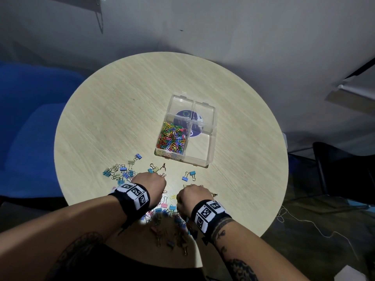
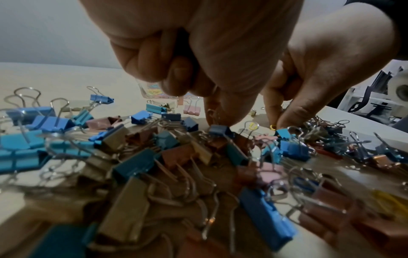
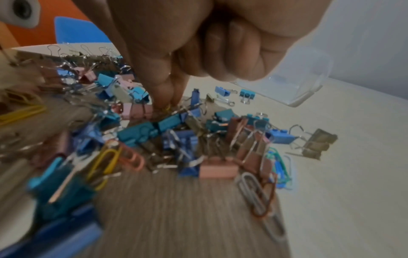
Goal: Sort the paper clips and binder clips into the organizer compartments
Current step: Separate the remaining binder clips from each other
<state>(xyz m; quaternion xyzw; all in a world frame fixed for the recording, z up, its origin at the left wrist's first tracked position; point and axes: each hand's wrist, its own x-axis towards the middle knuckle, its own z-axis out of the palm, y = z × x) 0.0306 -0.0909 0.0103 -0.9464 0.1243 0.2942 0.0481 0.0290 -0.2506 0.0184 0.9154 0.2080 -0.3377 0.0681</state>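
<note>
Both hands sit low in frame over the binder clips on the surface. Left hand grip curled; contents unclear. Right hand apparently pinches a yellow paper clip. Organizer centre, paper clips lower-left compartment.

desk: pale matt woodgrain | organizer beyond hands: clear glossy plastic | binder clips under hands: painted metal, shiny wire handles

A round, pale wood-grain desk is set before a grey wall. A blue chair is seen at left, a dark chair at right.
</note>
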